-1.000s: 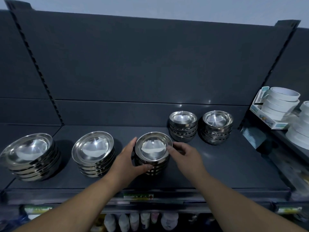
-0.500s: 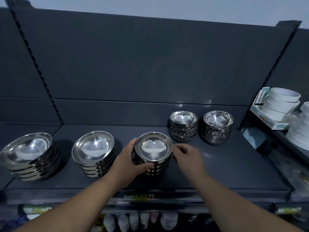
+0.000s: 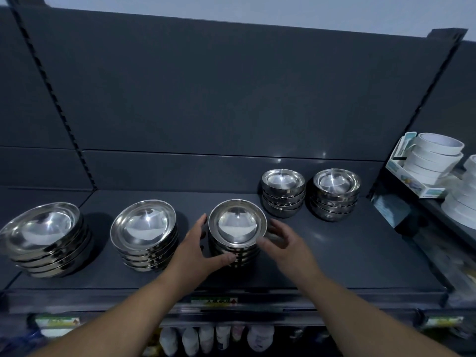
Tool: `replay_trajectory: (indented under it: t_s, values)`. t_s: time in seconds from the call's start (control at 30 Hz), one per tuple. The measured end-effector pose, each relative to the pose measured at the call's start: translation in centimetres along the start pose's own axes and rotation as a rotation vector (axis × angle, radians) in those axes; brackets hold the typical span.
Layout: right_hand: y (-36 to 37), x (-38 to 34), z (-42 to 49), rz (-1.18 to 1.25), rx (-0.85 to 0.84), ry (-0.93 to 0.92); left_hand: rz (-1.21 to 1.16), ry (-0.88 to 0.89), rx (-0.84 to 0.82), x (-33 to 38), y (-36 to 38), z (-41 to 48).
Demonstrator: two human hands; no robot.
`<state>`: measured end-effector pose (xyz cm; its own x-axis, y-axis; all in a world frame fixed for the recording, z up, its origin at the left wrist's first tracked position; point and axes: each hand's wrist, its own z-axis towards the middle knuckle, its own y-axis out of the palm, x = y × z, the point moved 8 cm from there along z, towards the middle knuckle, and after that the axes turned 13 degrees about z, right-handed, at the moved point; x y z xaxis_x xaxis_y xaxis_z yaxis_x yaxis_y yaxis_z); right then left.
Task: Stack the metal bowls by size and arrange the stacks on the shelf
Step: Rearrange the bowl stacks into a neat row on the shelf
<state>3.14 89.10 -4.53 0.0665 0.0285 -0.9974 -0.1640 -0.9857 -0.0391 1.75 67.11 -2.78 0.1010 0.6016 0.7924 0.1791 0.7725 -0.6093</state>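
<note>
Five stacks of metal bowls stand on the dark shelf (image 3: 334, 258). The largest stack (image 3: 43, 235) is at far left, with a slightly smaller stack (image 3: 144, 230) beside it. A medium stack (image 3: 237, 222) stands in the middle front. My left hand (image 3: 198, 248) cups its left side, thumb pressed on the front of the lower bowls. My right hand (image 3: 286, 243) is blurred just right of it, fingers spread and slightly off the rim. Two small stacks, one (image 3: 283, 191) to the left of the other (image 3: 336, 191), sit at the back right.
White tape rolls (image 3: 435, 158) in a box and more rolls fill the neighbouring shelf at right. The shelf's back panel rises behind the bowls. Bottles (image 3: 213, 338) and price labels show below the shelf's front edge.
My right hand has let go of the middle stack's rim and opened, drifting a little to the right. The left hand stays against the stack. The bowls have not moved.
</note>
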Motion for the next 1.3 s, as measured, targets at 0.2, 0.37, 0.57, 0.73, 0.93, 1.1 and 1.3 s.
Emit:
replay_trajectory:
  t_s: [0.2, 0.37, 0.57, 0.73, 0.93, 1.1, 1.3]
  values:
    - [1.1, 1.1, -0.1, -0.085, -0.12, -0.017, -0.015, 0.052, 0.022, 0.6, 0.2, 0.1]
    - [1.9, 1.1, -0.3, -0.044, -0.096, -0.018, -0.032, 0.048, 0.016, 0.4, 0.0, 0.5]
    - [2.0, 0.9, -0.3, -0.058, -0.092, -0.024, -0.013, 0.051, -0.001, 0.3, 0.1, 0.5]
    - [2.3, 0.5, -0.7, -0.075, -0.093, -0.033, -0.006, 0.056, -0.003, 0.0, 0.2, 0.9]
    - [2.3, 0.4, -0.7, -0.11, -0.102, -0.013, 0.044, 0.043, -0.008, -0.7, 0.3, 0.8]
    - [2.4, 0.3, -0.7, -0.127, -0.098, -0.001, 0.043, 0.032, -0.013, -0.6, 0.3, 0.9]
    - [2.5, -0.2, -1.0, -0.174, -0.098, 0.013, 0.088, 0.03, -0.024, -0.3, -0.3, 0.9]
